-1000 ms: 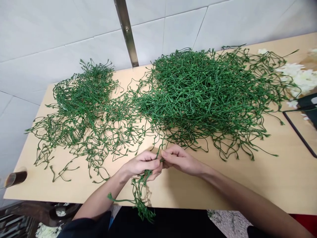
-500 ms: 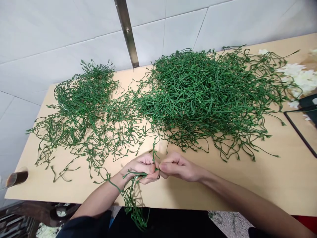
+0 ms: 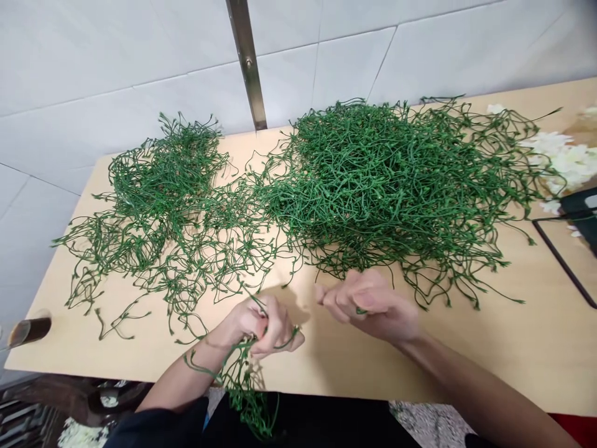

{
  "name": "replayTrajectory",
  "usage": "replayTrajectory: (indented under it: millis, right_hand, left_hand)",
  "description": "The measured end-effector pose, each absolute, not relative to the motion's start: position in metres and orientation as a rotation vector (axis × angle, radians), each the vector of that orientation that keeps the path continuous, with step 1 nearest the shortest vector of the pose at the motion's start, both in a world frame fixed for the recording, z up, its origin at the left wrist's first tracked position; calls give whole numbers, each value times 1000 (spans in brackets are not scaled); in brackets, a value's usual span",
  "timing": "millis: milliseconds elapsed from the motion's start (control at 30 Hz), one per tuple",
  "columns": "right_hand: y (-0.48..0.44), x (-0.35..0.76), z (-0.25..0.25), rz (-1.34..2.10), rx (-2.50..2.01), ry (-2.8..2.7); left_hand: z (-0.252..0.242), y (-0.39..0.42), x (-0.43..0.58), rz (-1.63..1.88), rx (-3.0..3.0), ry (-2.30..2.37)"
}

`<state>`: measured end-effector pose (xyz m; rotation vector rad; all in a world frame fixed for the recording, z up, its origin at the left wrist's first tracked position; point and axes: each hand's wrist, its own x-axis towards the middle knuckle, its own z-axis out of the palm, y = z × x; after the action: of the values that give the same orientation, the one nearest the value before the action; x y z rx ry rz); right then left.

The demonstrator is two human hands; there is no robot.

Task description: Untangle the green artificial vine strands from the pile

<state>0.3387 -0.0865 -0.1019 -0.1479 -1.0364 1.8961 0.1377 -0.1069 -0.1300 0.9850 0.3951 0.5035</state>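
My left hand (image 3: 273,326) is closed around a bunch of thin green plastic stems (image 3: 245,386), which hang down over the table's front edge toward my lap. One stem pokes up above the fist. Apart from it, to the right, my right hand (image 3: 368,305) is curled with fingers pressed together; a small green piece (image 3: 360,310) shows between them, most of it hidden. Beyond my right hand lies a large tangled heap of green stems (image 3: 373,174). A smaller heap of stems (image 3: 163,168) spreads loosely across the left side.
The wooden table (image 3: 550,348) stands against a tiled wall (image 3: 153,37) with a metal strip (image 3: 247,62). White petals (image 3: 573,158) and a dark green container (image 3: 581,208) sit at the right, by a black bar (image 3: 564,264). A glass of brown drink (image 3: 30,331) stands near the left edge.
My hands were together at the stems and are now apart. My right hand has moved right and away from me; my left stays low with its bunch.
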Motion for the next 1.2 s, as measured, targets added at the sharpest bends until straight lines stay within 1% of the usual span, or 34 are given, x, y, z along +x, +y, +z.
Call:
replayTrajectory:
  millis: [33, 67, 167, 267, 333, 433, 500, 567, 633, 667, 700, 800, 867, 933, 1033, 1200]
  right_hand:
    - [-82, 343, -99, 1859, -179, -1096]
    - [-77, 349, -96, 1829, -252, -1181]
    - [-63, 364, -85, 1621, -617, -1648]
    - [-47, 376, -66, 1121, -813, -2048]
    - [-32, 384, -53, 786, -924, -2155]
    - [-6, 395, -38, 142, -1173, -2114]
    - [6, 400, -31, -81, -1308, -2091]
    - [9, 399, -26, -171, -1372, -2067]
    - [5, 393, -22, -91, -1328, -2064]
    - [0, 388, -22, 51, -1272, -2102]
    - [-6, 383, -22, 260, -1195, -2164]
    - [-23, 367, -33, 1079, -955, -2382]
    - [-31, 358, -47, 1375, -885, -2392]
    - [-37, 352, -63, 1479, -834, -2378]
    - [-41, 348, -79, 1470, -792, -2360]
    - [-43, 352, -81, 1403, -784, -2411]
  left_hand:
    - [-129, -104, 140, 394, 915, 156]
    - [-128, -100, 143, 331, 875, 96]
    - [-126, -91, 146, 299, 857, 272]
    - [-123, -86, 144, 312, 931, 399]
    - [-119, -85, 141, 337, 1005, 471]
    - [-114, -84, 140, 432, 1164, 600]
    - [-111, -84, 142, 494, 1214, 675]
    - [-111, -85, 145, 527, 1149, 713]
    - [-113, -86, 147, 568, 1032, 736]
    - [-114, -86, 147, 606, 981, 747]
    - [-116, -86, 147, 655, 938, 760]
    - [-122, -85, 145, 763, 861, 793]
    - [-124, -84, 144, 771, 859, 814]
    - [-126, -83, 144, 761, 876, 826]
    - [-125, -82, 145, 767, 908, 860]
    - [-123, -81, 147, 780, 942, 909]
